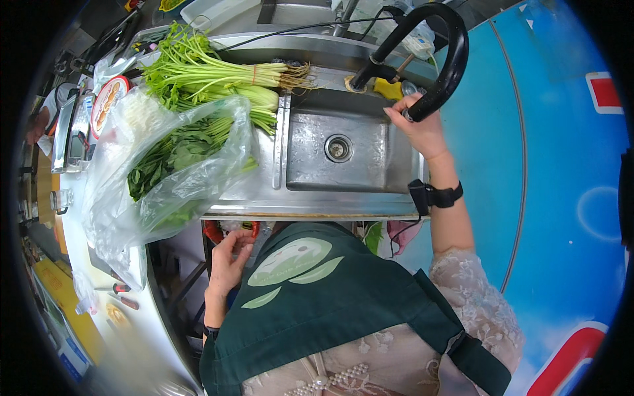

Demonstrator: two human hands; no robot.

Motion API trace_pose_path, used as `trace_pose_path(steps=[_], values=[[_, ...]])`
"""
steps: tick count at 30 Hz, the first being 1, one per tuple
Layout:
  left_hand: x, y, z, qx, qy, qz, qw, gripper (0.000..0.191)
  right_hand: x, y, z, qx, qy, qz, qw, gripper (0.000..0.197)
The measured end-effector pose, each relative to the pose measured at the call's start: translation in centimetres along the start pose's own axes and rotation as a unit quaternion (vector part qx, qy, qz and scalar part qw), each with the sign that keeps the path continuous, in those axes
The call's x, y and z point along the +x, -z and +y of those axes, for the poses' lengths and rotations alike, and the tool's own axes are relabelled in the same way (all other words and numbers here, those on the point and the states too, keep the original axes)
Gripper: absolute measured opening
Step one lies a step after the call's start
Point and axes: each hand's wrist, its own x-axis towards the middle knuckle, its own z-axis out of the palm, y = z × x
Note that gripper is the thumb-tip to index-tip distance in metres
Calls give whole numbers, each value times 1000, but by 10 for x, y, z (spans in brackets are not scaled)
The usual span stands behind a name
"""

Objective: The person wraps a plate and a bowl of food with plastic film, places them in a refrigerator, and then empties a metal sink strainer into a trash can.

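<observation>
My right hand (pixel 421 131) is at the outlet end of the black curved faucet (pixel 458 54), over the right rim of the steel sink (pixel 317 171). The spout covers part of that hand, so whether its fingers grip the spout is unclear. The basin holds no standing water, and its drain (pixel 339 148) is uncovered. My left hand (pixel 230 257) hangs loosely below the counter edge, beside my dark green apron (pixel 337 307), its fingers bent and apart with nothing in them. Left of the basin lies a bunch of celery (pixel 223 72) with roots, tied by a red band.
A clear plastic bag (pixel 193 198) of leafy greens (pixel 183 151) lies on the counter's left side. Behind the basin sits a yellow sponge (pixel 388 89). Knives (pixel 128 302) rest on the white table (pixel 148 341) at left. A blue panel (pixel 485 148) stands close on the right.
</observation>
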Motion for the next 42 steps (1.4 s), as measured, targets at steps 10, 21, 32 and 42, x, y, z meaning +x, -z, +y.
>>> trace_pose_path(steps=[10,21,32,42], values=[[5,3,-8,-1,-19,-4,1000,27,-5,14,-2,3,-77,-78,994,35],[9,1,-14,-6,8,-8,1000,27,-8,19,-11,74,-129,-162,976,31],[12,-6,-3,19,36,-31,999,27,-9,-35,-37,364,-182,-82,910,19],[17,-14,3,16,38,-42,998,28,5,-44,-9,128,-12,90,988,21]])
